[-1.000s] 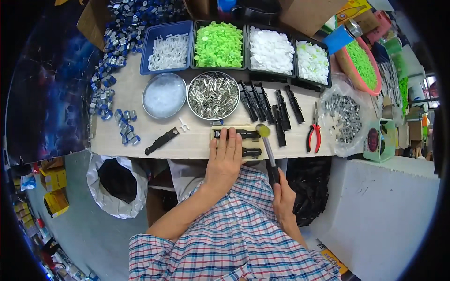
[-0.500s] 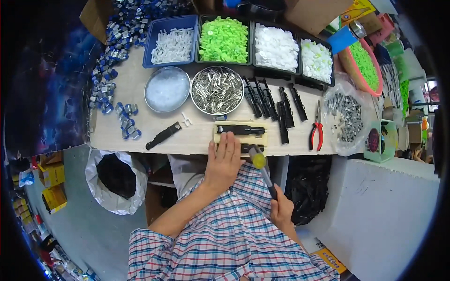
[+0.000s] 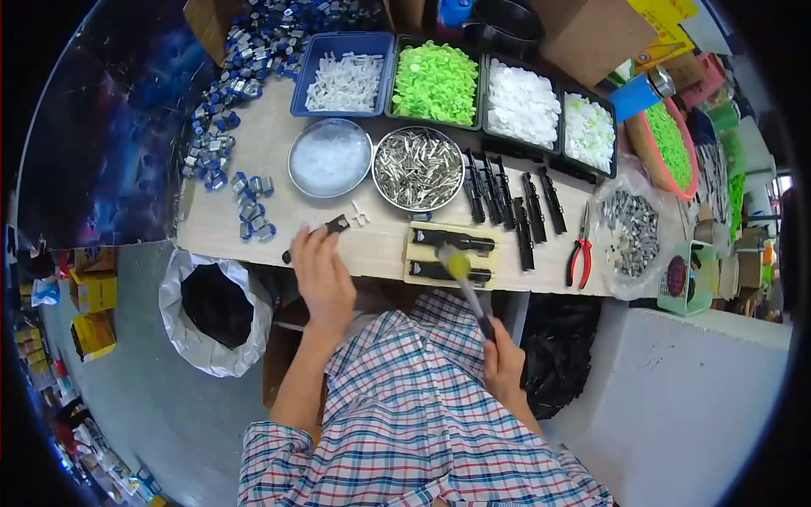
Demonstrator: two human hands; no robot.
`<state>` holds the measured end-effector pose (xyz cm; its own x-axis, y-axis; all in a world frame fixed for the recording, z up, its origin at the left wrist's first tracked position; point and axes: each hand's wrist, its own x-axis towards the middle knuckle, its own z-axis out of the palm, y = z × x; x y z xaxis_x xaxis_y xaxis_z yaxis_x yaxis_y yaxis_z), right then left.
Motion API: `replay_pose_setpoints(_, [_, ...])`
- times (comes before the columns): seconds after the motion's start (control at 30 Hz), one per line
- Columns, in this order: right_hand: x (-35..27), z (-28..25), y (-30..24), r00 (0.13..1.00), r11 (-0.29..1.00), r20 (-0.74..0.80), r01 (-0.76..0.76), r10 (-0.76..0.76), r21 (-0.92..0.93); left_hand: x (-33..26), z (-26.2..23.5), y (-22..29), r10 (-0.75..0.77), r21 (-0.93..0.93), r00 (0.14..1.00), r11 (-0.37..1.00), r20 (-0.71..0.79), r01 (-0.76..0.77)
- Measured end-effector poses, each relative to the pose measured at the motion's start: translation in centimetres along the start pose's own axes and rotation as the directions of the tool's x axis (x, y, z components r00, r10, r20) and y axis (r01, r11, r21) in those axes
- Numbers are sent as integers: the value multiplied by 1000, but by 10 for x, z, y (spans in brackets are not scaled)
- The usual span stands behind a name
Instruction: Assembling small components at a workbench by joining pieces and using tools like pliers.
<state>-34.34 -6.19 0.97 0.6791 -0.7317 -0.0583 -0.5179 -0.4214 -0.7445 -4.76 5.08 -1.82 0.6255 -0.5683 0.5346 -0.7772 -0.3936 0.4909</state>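
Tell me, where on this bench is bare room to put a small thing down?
Bare wood lies between the blue metal clips and the clear bowl, and along the front edge beside the left hand. Around the black pieces and pliers it is crowded.

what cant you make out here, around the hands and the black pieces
- Head view: whether the left hand grips the black piece or only touches it; its fingers cover part of it.
- Right hand grip on the mallet: handle end hidden in the fist.
- Metal parts in the bowl: too small to identify.
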Motion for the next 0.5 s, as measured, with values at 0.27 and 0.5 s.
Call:
replay_pose_setpoints(0.27, [9,8,-12,998,1000,53,14,-15,5,2,0,-31,-18,12,996,1000,85,17])
replay_pose_setpoints(0.5, [31,7,-28,982,984,63,-174,175,-30,7,-2,-31,1,-8,997,1000,80,0])
